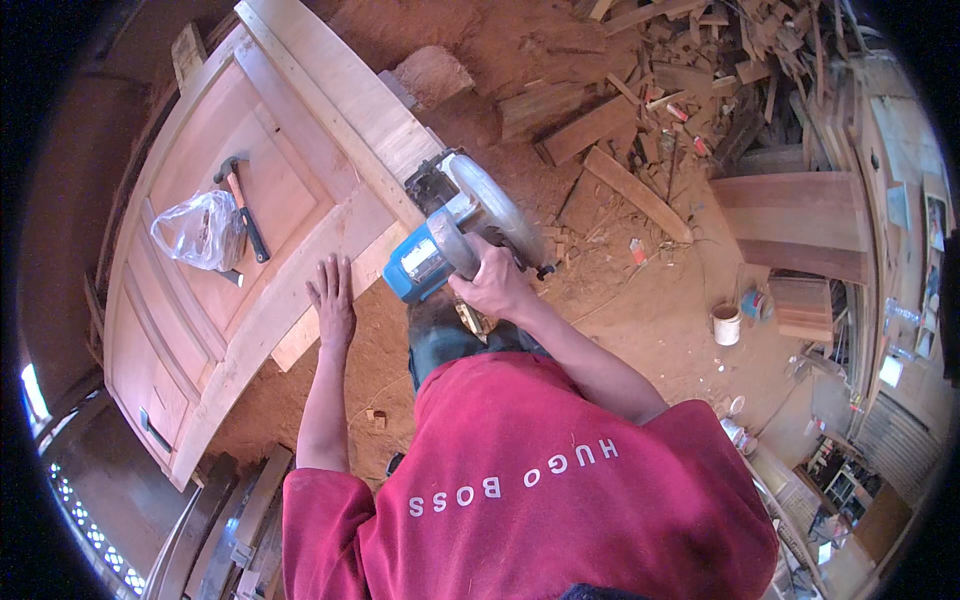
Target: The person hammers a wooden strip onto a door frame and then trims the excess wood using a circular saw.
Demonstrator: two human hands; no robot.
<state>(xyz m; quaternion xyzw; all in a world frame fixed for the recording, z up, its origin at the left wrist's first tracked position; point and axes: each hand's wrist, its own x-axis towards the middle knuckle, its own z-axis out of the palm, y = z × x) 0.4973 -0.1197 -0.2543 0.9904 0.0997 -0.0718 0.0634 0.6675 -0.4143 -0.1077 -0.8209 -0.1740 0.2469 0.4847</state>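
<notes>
- A loose red short-sleeved cotton shirt covers the torso and fills the lower middle of the view.
- White block lettering runs in one line across the shirt's chest, upside down from this angle.
- The left short red sleeve ends above the elbow, its hem wide and slack.
- Both forearms are bare, with no watch, band or glove.
- Dark blue-grey trousers show just beyond the shirt's hem.

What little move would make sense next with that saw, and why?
Probably ease the circular saw forward along the door edge strip. The right hand grips its handle with the blade at the edge, and the left hand lies flat, pinning the wood.
</notes>
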